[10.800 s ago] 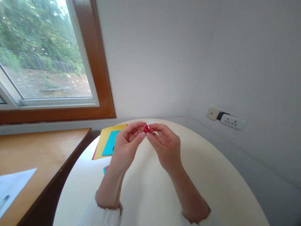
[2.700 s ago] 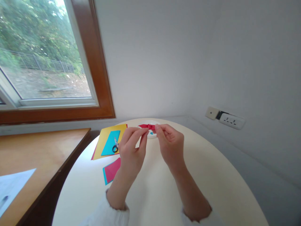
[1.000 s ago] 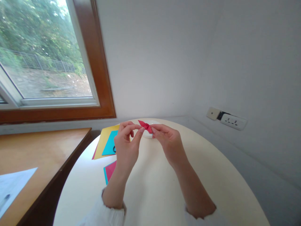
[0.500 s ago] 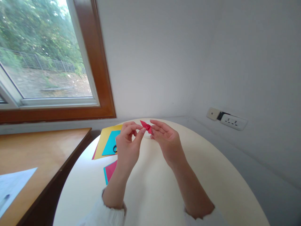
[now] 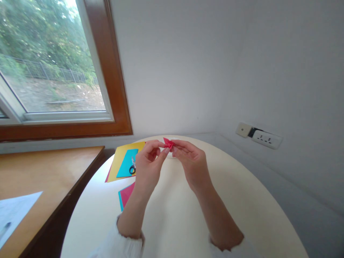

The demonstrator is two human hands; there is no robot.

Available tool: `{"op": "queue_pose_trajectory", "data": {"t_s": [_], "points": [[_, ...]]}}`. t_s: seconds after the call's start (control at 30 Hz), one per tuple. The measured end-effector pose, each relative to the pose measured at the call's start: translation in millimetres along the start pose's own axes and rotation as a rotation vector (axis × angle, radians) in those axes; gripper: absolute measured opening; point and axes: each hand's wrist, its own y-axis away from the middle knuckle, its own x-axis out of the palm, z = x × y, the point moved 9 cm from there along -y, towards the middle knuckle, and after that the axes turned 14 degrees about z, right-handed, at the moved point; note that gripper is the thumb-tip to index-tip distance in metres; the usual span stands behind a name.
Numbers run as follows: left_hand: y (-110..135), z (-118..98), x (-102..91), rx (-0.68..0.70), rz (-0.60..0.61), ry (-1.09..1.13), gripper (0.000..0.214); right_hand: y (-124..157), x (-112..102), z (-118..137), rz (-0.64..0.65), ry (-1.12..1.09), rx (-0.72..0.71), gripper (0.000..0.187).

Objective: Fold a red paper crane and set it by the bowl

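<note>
A small folded piece of red paper (image 5: 168, 143) with a pointed tip is held up between my two hands, above the far part of the round table. My left hand (image 5: 149, 159) pinches its left side between thumb and fingertips. From the right, my right hand (image 5: 191, 161) grips it with the thumb and fingers closed on its edge. Fingers cover part of the folds, so the full shape cannot be made out. Behind the paper, a whitish round object (image 5: 172, 155) on the table is mostly hidden.
Left of my hands lie a yellow sheet (image 5: 118, 157), a blue sheet (image 5: 125, 163) and black-handled scissors (image 5: 132, 168). Nearer are pink and blue sheets (image 5: 126, 194), partly under my left forearm. A wooden desk (image 5: 53, 172) adjoins the cream table (image 5: 228, 200); a wall socket (image 5: 266, 138) is at right.
My left hand has shifted slightly right, closer to my right hand, uncovering more of the scissors. The red paper has turned a little and its tip has moved right.
</note>
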Motion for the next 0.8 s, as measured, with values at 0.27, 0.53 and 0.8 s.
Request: {"op": "queue_pose_trajectory", "data": {"t_s": [0.27,0.53,0.8], "points": [[1,3,-1.1,-0.023,-0.027,0.018,0.011,3,-1,-1,-0.055,0.012,-0.022,0.018],[0,13,-1.6,-0.069,-0.04,0.145,0.015,3,0,-2,-0.061,-0.031,-0.04,0.016],[1,3,-8.6,-0.036,-0.067,0.015,0.011,3,-5,-2,-0.047,0.05,-0.034,0.017]]}}
